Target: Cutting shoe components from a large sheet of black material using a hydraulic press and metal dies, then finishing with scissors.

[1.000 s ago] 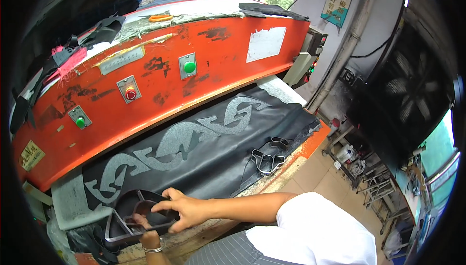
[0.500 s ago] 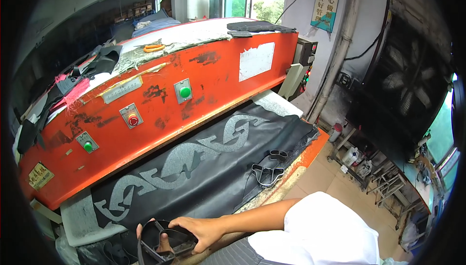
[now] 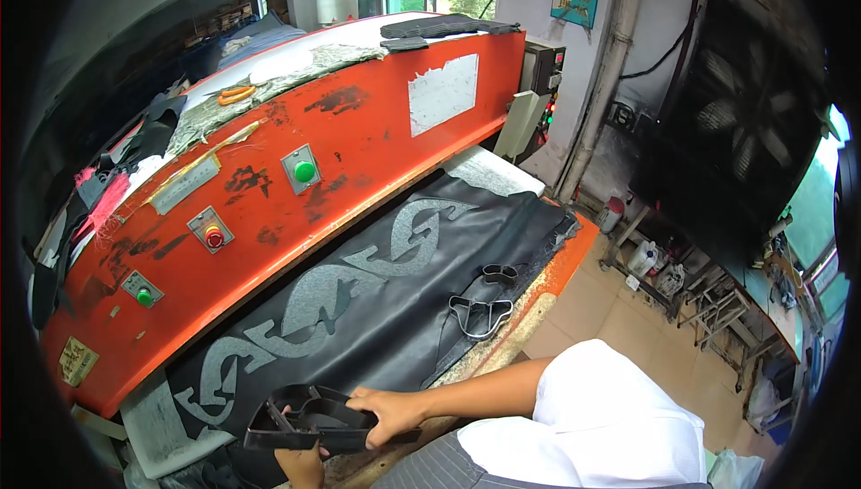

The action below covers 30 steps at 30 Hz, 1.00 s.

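Observation:
A black metal cutting die (image 3: 339, 440) with tall thin walls is held between my two hands at the near edge of the press bed. My right hand (image 3: 395, 413) grips its right end. At the lower left, my left hand (image 3: 300, 467) is wrapped round the near side, partly hidden by the die. Beyond it lies a black sheet that looks like leather (image 3: 377, 332), with curved cut-outs baring the pale board (image 3: 309, 301) beneath. A larger die (image 3: 480, 317) and a smaller die (image 3: 499, 274) rest on the sheet's right part.
An orange press beam (image 3: 368, 144) spans above the bed's far side, with green buttons (image 3: 305, 172) and a red button (image 3: 213, 236). Orange-handled scissors (image 3: 237, 95) and dark scraps (image 3: 448, 27) lie on top. A large fan (image 3: 749, 117) stands at the right.
The die in my hands has been turned and tilted, so its side wall now faces up more. My left hand has shifted below it. The whole view has moved slightly.

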Motion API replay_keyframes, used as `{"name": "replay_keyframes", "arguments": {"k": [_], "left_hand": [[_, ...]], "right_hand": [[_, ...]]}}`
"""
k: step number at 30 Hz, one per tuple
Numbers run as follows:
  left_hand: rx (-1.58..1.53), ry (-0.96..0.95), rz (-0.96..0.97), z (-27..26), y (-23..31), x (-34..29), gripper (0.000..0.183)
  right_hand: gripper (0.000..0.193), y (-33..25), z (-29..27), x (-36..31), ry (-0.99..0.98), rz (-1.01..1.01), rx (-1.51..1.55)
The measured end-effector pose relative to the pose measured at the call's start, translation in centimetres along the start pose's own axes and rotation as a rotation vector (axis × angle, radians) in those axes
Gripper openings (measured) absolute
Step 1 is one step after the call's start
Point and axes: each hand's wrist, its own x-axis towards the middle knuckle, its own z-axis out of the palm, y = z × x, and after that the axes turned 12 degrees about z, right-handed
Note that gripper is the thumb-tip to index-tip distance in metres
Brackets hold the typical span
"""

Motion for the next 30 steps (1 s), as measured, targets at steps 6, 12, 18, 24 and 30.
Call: {"name": "replay_keyframes", "arguments": {"k": [6, 12, 18, 24, 30], "left_hand": [[-0.573, 0.049, -0.923, -4.8, -1.9, -1.8, 0.04], [0.438, -0.345, -0.889, -8.0, -4.6, -2.4, 0.068], [0.047, -0.065, -0.367, 1.6, -2.5, 8.8, 0.055], [-0.244, -0.271, -0.103, 17.8, 5.9, 25.2, 0.042], [-0.068, -0.467, -0.031, 38.3, 9.9, 41.2, 0.059]], "right_hand": [[0.066, 3.7, -5.0, -2.8, 0.452, 0.124, 0.004], [0.051, 5.4, -15.4, -11.7, 1.077, 0.398, -0.242], [0.07, 11.1, -25.7, -21.0, 1.504, 0.812, -0.473], [0.07, 15.5, -33.8, -28.7, 1.462, 0.933, -0.416], [0.064, 17.8, -38.9, -34.4, 1.338, 0.829, -0.467]]}}
